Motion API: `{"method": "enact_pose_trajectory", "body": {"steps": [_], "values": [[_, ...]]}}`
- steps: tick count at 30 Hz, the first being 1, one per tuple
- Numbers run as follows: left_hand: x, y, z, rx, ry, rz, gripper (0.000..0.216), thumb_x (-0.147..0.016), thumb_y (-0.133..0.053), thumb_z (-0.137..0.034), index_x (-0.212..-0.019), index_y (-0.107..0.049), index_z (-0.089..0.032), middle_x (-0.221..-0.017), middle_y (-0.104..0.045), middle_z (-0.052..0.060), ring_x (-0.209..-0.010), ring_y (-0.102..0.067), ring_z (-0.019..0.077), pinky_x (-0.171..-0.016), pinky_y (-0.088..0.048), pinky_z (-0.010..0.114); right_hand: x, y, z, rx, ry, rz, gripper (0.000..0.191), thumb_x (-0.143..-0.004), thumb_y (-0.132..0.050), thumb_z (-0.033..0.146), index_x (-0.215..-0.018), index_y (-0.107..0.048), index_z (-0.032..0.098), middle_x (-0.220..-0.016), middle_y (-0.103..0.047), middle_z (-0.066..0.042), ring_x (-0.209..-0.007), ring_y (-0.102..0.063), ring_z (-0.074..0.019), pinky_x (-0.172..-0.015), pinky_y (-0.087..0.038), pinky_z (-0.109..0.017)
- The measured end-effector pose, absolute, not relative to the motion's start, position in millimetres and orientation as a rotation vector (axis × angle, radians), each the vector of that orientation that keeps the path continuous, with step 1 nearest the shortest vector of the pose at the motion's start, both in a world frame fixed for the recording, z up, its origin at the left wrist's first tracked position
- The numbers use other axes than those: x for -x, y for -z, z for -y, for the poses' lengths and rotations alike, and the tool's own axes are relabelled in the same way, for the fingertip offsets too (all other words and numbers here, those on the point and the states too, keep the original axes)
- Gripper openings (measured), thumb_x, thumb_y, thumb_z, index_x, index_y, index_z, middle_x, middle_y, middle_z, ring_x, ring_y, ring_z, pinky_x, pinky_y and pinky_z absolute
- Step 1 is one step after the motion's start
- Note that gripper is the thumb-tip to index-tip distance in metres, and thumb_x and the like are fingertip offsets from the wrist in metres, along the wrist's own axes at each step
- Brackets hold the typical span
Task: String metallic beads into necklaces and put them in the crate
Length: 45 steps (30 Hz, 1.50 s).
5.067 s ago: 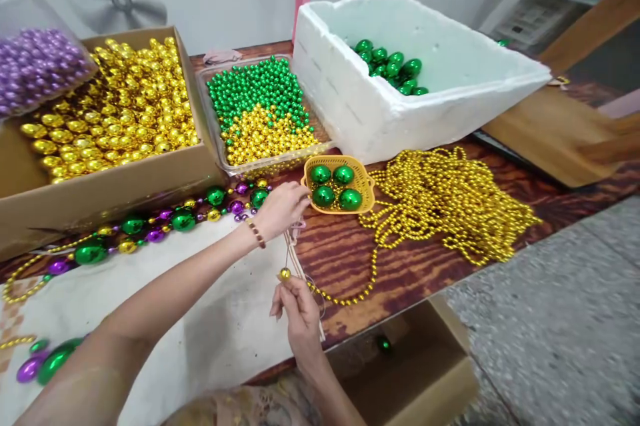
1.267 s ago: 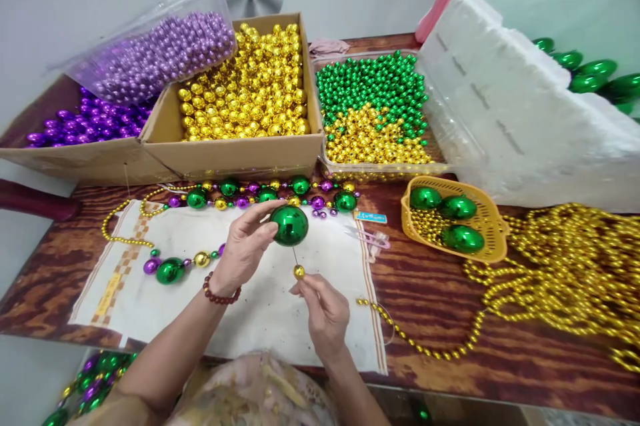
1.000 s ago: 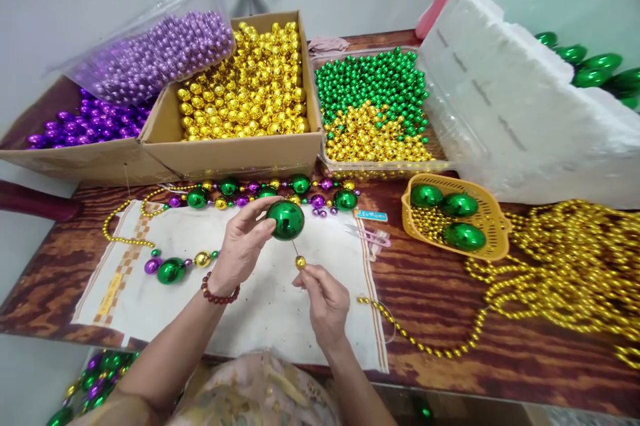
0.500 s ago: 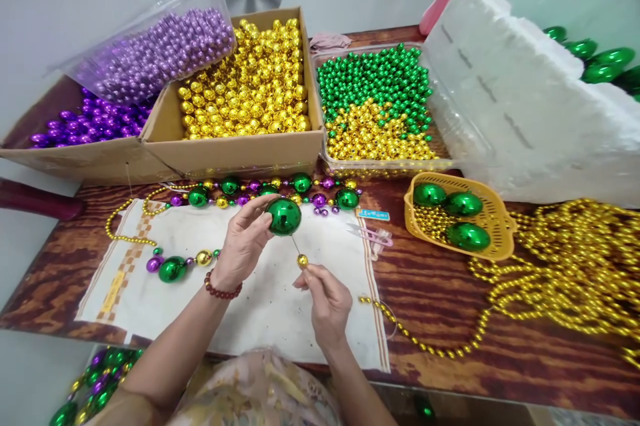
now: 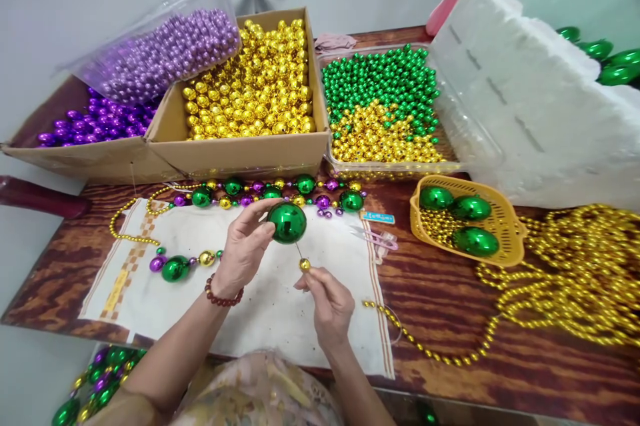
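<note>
The left hand (image 5: 247, 246) curls its grip round a large green ball (image 5: 287, 222), thumb and fingers pressed on its left side; the ball is glossy, mirror-smooth and nearly round. Below it and slightly to its right, the right hand (image 5: 330, 303) pinches at a small gold bead (image 5: 305, 265), shiny and spherical, its fingertips drawn together. A thin, straight shaft (image 5: 299, 251) spans the gap between bead and ball. Both hang above a flat, pale cloth (image 5: 270, 306) with brown stripes along its right edge, spread over the streaky wood-grained surface (image 5: 425, 293). Left of the hands, a strand of mixed beads (image 5: 175, 268) in green, purple and gold lies on the cloth, partly hidden behind the left hand. To the right, a perforated yellow plastic basket (image 5: 510, 233) holds three smooth green balls (image 5: 475, 241) and tiny gold beads (image 5: 437, 226), beside a tangled heap of knobbly gold strings (image 5: 590, 279).
</note>
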State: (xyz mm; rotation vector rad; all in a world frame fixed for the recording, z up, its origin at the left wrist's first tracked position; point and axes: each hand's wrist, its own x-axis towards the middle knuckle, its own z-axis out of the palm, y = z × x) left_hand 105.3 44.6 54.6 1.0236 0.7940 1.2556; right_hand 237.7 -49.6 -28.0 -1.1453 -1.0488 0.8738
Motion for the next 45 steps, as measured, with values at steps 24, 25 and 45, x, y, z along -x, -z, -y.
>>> {"method": "enact_pose_trajectory", "body": {"steps": [24, 25, 45], "values": [[-107, -58, -50, -0.920, -1.248, -0.861, 0.031, -0.078, -0.077, -0.033, -0.106, -0.072, -0.023, -0.104, -0.069, 0.005, -0.090, -0.064, 0.0155, -0.078, -0.053, 0.025, -227, 37, 47, 1.100, -1.062, 1.041, 0.015, -0.094, -0.056, 0.020, -0.094, -0.071, 0.018, -0.070, -0.068, -0.002, -0.062, -0.061, -0.0139, -0.055, -0.048, -0.026], [-107, -59, -50, -0.907, -1.257, -0.871, 0.031, -0.077, -0.078, -0.033, -0.106, -0.072, -0.023, -0.103, -0.068, 0.005, -0.090, -0.064, 0.0154, -0.078, -0.053, 0.025, -226, 38, 48, 1.104, -1.081, 1.041, 0.016, -0.094, -0.056, 0.022, -0.096, -0.071, 0.018, -0.072, -0.069, -0.003, -0.062, -0.061, -0.0141, -0.055, -0.048, -0.026], [-110, -55, -40, -1.317, -1.365, -0.827, 0.033, -0.080, -0.076, -0.028, -0.112, -0.070, -0.027, -0.114, -0.062, 0.007, -0.109, -0.059, 0.0205, -0.095, -0.050, 0.030, -222, 46, 53, 1.151, -0.915, 1.099, 0.016, -0.093, -0.056, 0.016, -0.089, -0.071, 0.019, -0.073, -0.072, -0.002, -0.064, -0.064, -0.0152, -0.061, -0.050, -0.028]]}}
